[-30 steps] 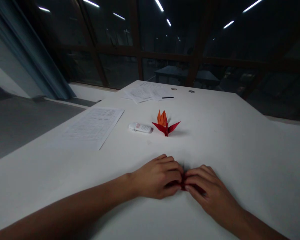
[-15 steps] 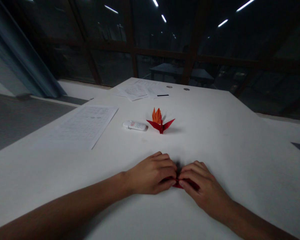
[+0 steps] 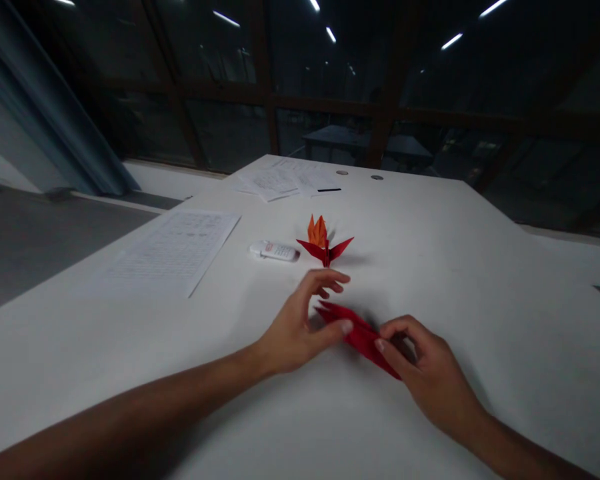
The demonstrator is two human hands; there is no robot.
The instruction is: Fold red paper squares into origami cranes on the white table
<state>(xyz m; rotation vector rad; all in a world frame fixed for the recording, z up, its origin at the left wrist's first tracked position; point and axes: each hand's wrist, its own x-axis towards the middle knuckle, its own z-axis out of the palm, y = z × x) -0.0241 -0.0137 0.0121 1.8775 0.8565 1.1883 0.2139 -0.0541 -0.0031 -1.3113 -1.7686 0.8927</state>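
A folded piece of red origami paper (image 3: 363, 338) is tilted above the white table, long and narrow with pointed tips at its far left end. My right hand (image 3: 427, 367) pinches its near right part between thumb and fingers. Around the left end, my left hand (image 3: 300, 327) is open, its thumb at the paper's near side and its fingers raised apart beyond the tips. A finished red paper crane (image 3: 326, 253) with spread wings stands just past my left hand. Right behind it is an orange folded paper piece (image 3: 317, 231).
Left of the crane lies a white correction-tape-like object (image 3: 274, 251). A printed sheet (image 3: 167, 250) rests on the table's left, more papers (image 3: 280, 180) at the far end beside a thin black strip (image 3: 329, 190). Two round discs (image 3: 377, 177) sit near the far edge, before dark windows.
My left hand has loosened, spreading its fingers up and away from the paper. The red paper has come into view, turned diagonally, with my right hand still pinching it.
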